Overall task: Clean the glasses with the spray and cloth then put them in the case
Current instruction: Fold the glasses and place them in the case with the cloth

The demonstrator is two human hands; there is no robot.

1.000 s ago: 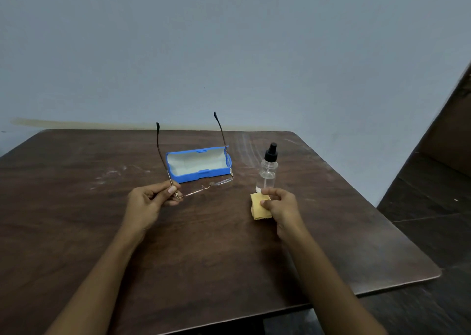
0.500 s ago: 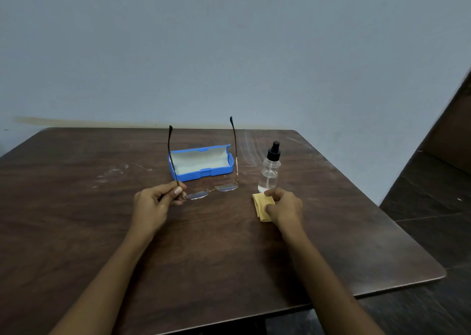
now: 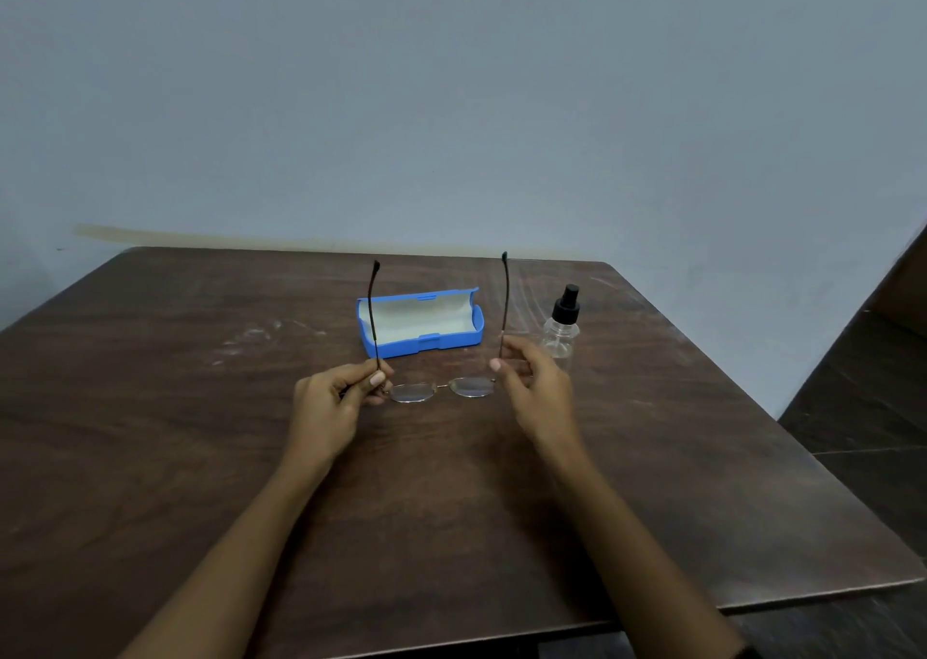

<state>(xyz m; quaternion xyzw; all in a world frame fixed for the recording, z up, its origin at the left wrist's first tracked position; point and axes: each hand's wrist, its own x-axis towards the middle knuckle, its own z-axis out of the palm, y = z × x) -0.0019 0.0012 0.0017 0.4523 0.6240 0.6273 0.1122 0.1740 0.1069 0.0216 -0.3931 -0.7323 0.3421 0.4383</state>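
- A plain pale wall (image 3: 451,106) stands behind everything, beyond the case.
- The dark wooden table (image 3: 150,432) carries the case towards its far edge; pale scuffs mark the wood to the left of the case.
- The left hand (image 3: 333,402) hovers just in front of the case's left end. Its thumb and forefinger are closed in a pinch on the left temple arm near the hinge, and the other fingers are curled in beneath.
- The right hand (image 3: 536,387) is in front of the case's right end. Its thumb and bent fingers are closed on the right temple arm low down, though this hand is a little blurred.
- The blue case (image 3: 420,325) lies open, its pale lining facing the person, with nothing inside.
- The glasses (image 3: 412,391) are held between the two hands, just in front of the case and off the wood. The lenses are low and the two temple arms stand upright, their dark tips rising above the case.
- The clear spray bottle (image 3: 562,327) with a black nozzle stands upright to the right of the case, just behind the right hand.
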